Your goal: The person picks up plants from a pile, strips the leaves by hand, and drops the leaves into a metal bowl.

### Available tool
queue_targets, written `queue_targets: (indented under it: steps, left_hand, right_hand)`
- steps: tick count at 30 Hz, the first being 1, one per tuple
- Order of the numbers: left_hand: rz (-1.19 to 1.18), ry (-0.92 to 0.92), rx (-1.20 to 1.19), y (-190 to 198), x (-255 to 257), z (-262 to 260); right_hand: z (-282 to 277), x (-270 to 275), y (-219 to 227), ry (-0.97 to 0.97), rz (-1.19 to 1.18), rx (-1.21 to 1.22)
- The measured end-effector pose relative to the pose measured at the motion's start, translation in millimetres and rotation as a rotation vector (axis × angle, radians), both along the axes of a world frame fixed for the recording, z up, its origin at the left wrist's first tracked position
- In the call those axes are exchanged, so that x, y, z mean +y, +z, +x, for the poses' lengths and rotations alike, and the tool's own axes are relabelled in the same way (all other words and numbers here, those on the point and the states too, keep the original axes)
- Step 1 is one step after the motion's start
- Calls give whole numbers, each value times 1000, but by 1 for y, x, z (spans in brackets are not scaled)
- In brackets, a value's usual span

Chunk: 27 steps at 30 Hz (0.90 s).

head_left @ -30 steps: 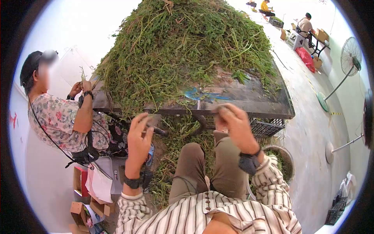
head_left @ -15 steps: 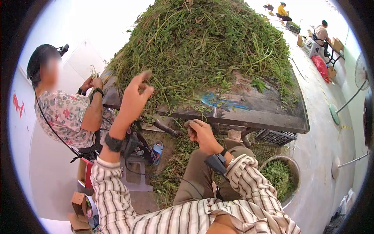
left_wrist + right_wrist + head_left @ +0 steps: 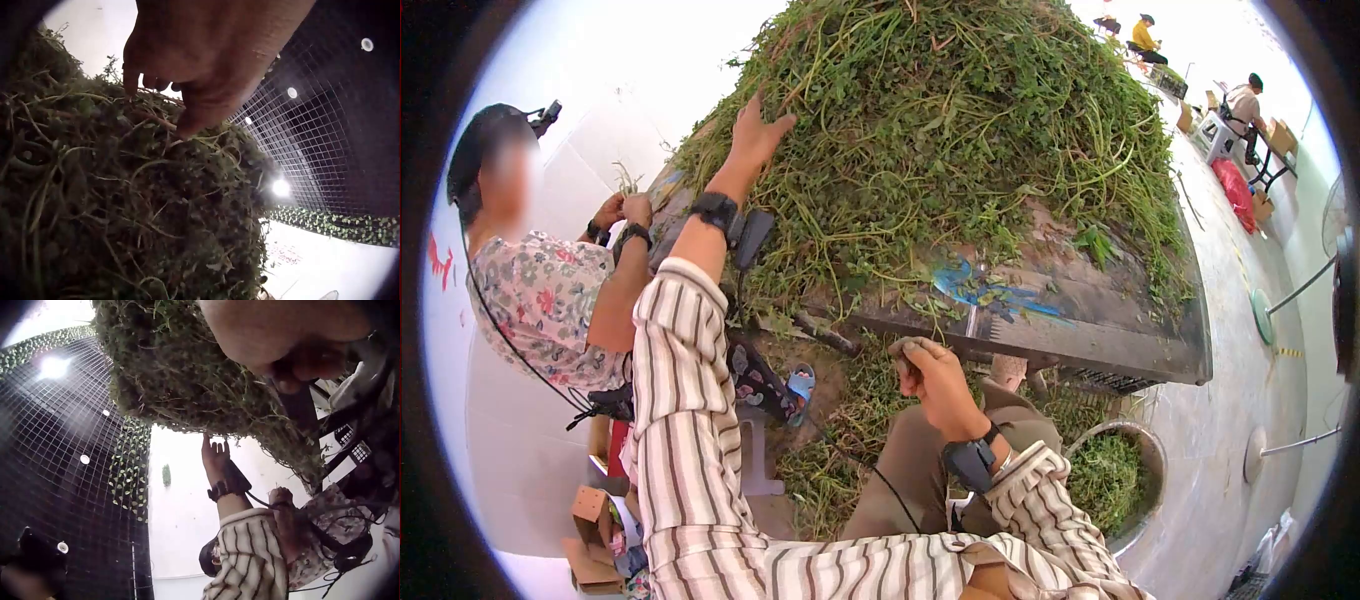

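Note:
A big heap of green leafy stems (image 3: 960, 130) covers most of the dark table (image 3: 1100, 340) before me. My left hand (image 3: 755, 138) reaches up to the heap's left side, fingers extended and thumb spread apart. In the left wrist view, that thumb and the fingertips are right at the tangled stems, with a gap between them. My right hand (image 3: 935, 375) is held low by the table's near edge, above my lap, its fingers curled in. Its fingertips look dark, and I cannot tell whether they pinch something small.
A person in a floral shirt (image 3: 550, 310) sits at the left, hands at the table. Cut greens (image 3: 850, 420) litter the floor below. A round tub (image 3: 1155, 480) of greens stands at my right, with a black crate (image 3: 1100, 380) under the table. Cables run from the wrists.
My left hand has risen from near the table's edge up to the heap. The right hand has drawn back from the table edge toward my lap, fingers curled. The view has shifted.

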State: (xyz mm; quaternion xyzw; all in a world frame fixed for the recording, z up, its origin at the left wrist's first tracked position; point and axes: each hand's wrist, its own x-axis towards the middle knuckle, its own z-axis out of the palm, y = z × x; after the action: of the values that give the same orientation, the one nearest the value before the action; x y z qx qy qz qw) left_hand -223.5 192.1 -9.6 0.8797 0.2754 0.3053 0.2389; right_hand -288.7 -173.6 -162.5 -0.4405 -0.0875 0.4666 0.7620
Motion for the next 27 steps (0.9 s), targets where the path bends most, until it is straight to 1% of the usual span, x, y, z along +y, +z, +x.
queue_targets:
  steps: [1,2,3,4,5,7,9,11,12,13,15,16,17,18,22,24,27]
  left_hand:
    - [-3,-2,0,-1,11,12]
    - [-1,-4,-1,-3,21,24]
    - [0,-6,-1,-2,21,29]
    - [-77,-52,3,-2,21,34]
    - [-81,-55,5,-4,19,40]
    - [16,-32,34,-6,24,60]
    - [39,-25,68,-8,35,76]
    - [97,37,134,-15,53,90]
    - [191,102,149,-18,54,95]
    - [192,98,150,-19,57,100]
    - [116,168,251,-20,60,107]
    - [118,168,255,-21,62,106]
    - [161,106,215,-27,72,107]
    - [204,44,171,-24,67,103]
    - [145,74,186,-13,44,95]
    - [268,-7,165,-9,33,88]
    - [304,-57,183,1,10,75]
  right_hand:
    - [0,1,-1,12,-18,12]
    - [0,4,-11,2,5,35]
    - [-1,4,-13,0,0,36]
    - [-2,5,-13,13,-10,32]
    - [-3,5,-11,24,-21,28]
    - [-4,7,-10,14,-46,41]
    - [-4,9,-12,34,-55,59]
    - [-2,8,-8,43,-68,74]
    - [-1,9,-7,49,-79,69]
    - [-1,10,-7,56,-89,65]
    - [0,11,-8,66,-78,80]
    - [-1,11,-9,68,-67,76]
    - [-2,11,-9,71,-57,70]
    - [-3,11,-9,72,-56,70]
    - [-5,10,-7,75,-39,34]
    - [-7,8,-5,80,-28,5]
    - [-7,8,0,60,9,-22]
